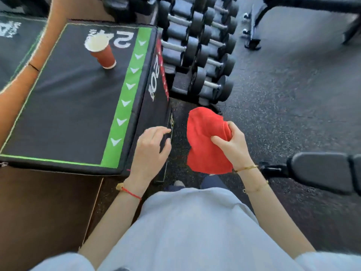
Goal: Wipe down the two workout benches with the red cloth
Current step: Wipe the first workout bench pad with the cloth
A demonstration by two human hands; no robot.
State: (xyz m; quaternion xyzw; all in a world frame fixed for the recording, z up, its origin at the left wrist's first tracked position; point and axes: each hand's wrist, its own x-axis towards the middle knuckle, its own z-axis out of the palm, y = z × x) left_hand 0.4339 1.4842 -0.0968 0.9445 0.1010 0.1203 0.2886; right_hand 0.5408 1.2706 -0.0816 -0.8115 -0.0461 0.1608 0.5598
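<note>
My right hand (pixel 233 142) grips the bunched red cloth (pixel 205 139), which hangs in the air over the dark speckled floor. My left hand (pixel 151 148) hovers beside the cloth with loosely bent fingers, holding nothing, in front of the side of a black plyo box (pixel 74 98). The padded end of one black workout bench (pixel 324 173) shows at the right edge, below and right of the cloth. Another bench (pixel 312 2) crosses the top right corner, with its frame and foot beneath it.
A red paper cup (pixel 101 50) stands on the plyo box with the green arrow stripe. A rack of black dumbbells (pixel 201 49) stands behind the box. Another person's bare arm (pixel 25 63) reaches across the left edge. A brown box (pixel 46 208) sits at the lower left.
</note>
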